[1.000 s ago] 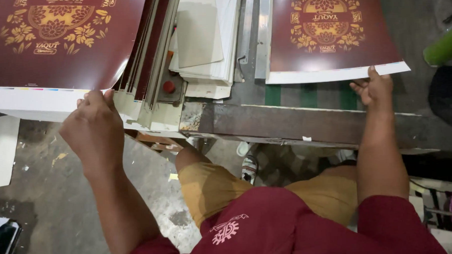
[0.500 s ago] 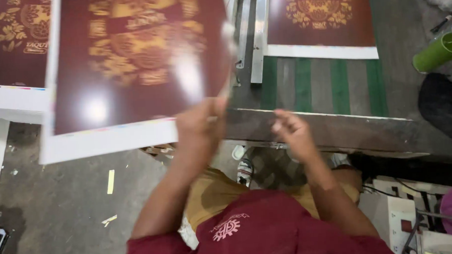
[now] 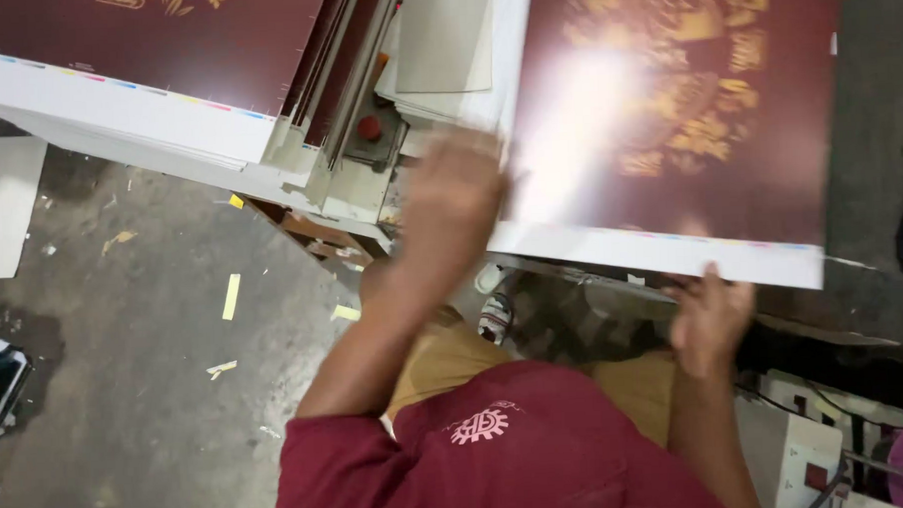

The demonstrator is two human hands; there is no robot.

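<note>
Gripping a maroon printed sheet [image 3: 667, 126], my left hand [image 3: 455, 199] and right hand [image 3: 709, 315] have carried it rightward off the stack [image 3: 155, 64].

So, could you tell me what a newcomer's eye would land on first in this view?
Most striking is the large glossy maroon sheet with gold ornament at upper right, a bright glare across it; the left hand is on its left edge and the right hand grips its white bottom margin. At upper left lies a stack of matching maroon sheets, white edges showing. Below, paper scraps dot the grey floor.
</note>
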